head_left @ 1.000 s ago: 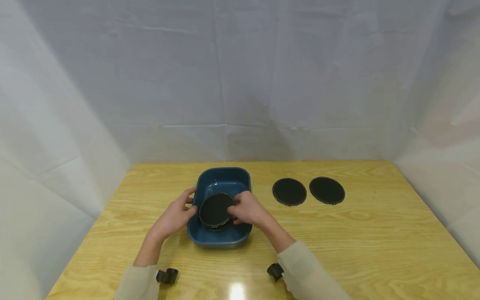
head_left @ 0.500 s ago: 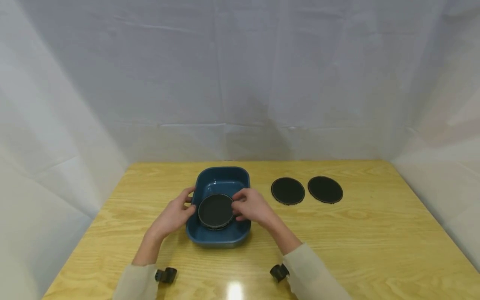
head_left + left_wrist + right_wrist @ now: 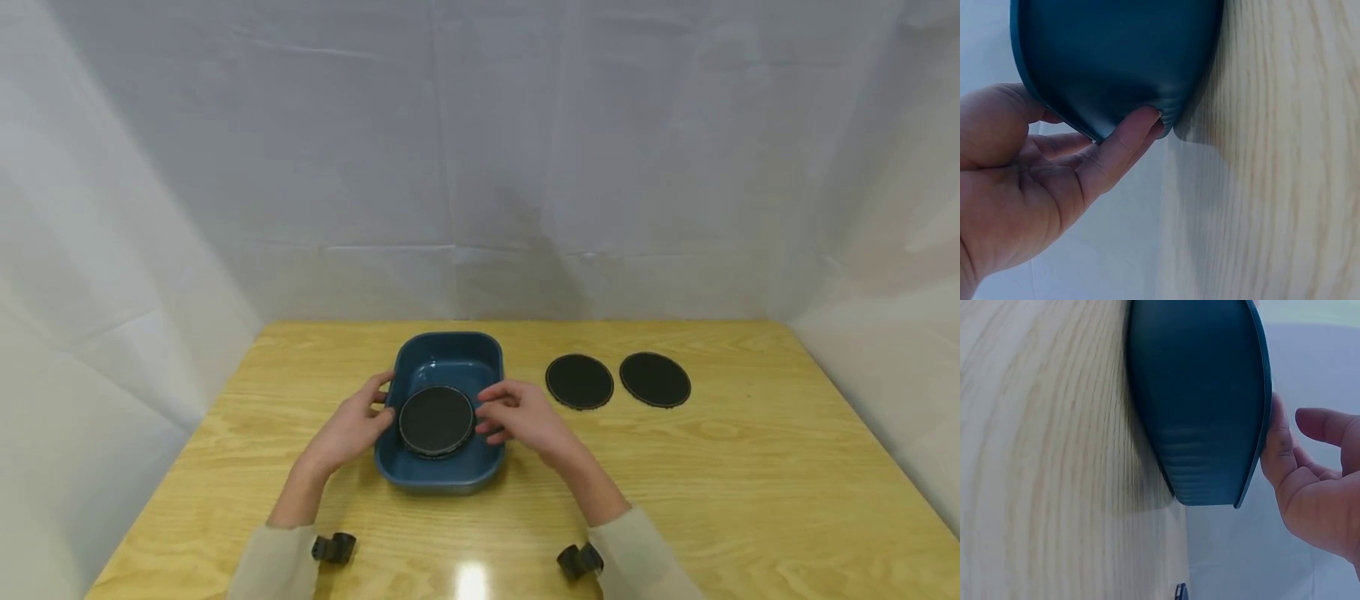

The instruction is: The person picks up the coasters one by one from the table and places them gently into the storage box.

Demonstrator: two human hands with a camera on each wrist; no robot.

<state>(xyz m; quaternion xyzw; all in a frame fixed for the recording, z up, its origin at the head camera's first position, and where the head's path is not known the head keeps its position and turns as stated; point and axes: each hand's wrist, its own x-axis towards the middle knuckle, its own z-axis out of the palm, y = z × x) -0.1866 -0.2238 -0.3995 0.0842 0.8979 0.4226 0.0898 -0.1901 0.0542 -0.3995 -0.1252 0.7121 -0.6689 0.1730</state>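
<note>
Left hand (image 3: 352, 429) has the blue bin (image 3: 438, 483) by its left wall: thumb hooked over the rim, fingers (image 3: 1129, 137) flat against the outside, so I log it as gripping. My guess at why: it braces the bin so it can't slide on the counter (image 3: 750, 483) while the other side works inside. Holding by the wall also leaves the inside free, which suits me.

Right hand (image 3: 532, 417) comes in over the right rim. Fingers (image 3: 1282, 450) loosely bent, spread a bit, thumb (image 3: 1322, 425) well apart from them; nothing held that I can see. Tips sit just beside the right edge of the black disc (image 3: 437, 421); contact with disc or rim, can't tell from my feed.

That disc lies flat on the bin floor, toward the near end. A second edge shows under its front, so I'd call it a stack, count unclear. Near end probably because it's the easiest reach for both hands.

Two more discs, the nearer one (image 3: 580, 382) and the outer one (image 3: 655, 380), lie flat on the counter right of the bin, side by side with a narrow gap. Nobody touches them. Apart and on the right-hand side, they look set out for one-at-a-time pickup, my read only.
</note>
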